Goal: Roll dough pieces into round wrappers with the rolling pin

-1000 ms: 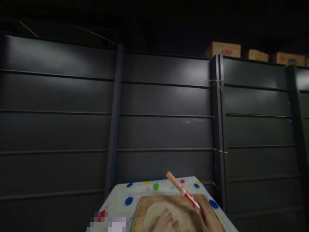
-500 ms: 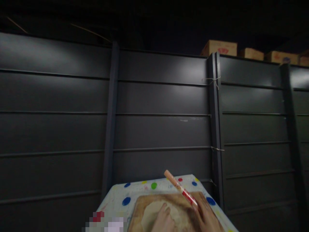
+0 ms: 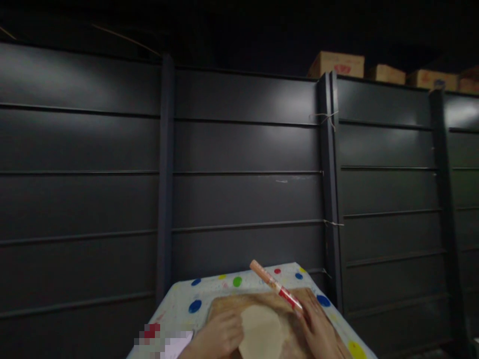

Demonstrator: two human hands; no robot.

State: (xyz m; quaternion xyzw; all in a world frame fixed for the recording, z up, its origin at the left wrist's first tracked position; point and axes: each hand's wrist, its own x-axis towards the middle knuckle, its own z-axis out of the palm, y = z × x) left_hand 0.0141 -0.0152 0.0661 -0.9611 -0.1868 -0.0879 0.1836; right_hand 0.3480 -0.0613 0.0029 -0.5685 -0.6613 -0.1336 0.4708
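Observation:
A flat, pale round of dough (image 3: 262, 331) lies on a wooden board (image 3: 224, 303). At the dough's left edge is my left hand (image 3: 220, 333), its fingers curled closed on the rim. My right hand (image 3: 318, 326) rests at the board's right side, closed around the lower end of a rolling pin (image 3: 275, 286). The pin is light wood with a red printed wrapper and slants up to the left, above the board. The frame's bottom edge cuts off the dough's near side.
Under the board is a small table with a white, colour-dotted cover (image 3: 179, 296). A pale, partly pixelated item (image 3: 179, 344) sits at its left edge. Directly behind the table stands a dark panel wall (image 3: 247, 199). Cardboard boxes (image 3: 340, 65) show above the wall at right.
My left hand has moved left, from on top of the dough to its left edge. The dough has shifted right and shows more fully. My right hand still holds the rolling pin.

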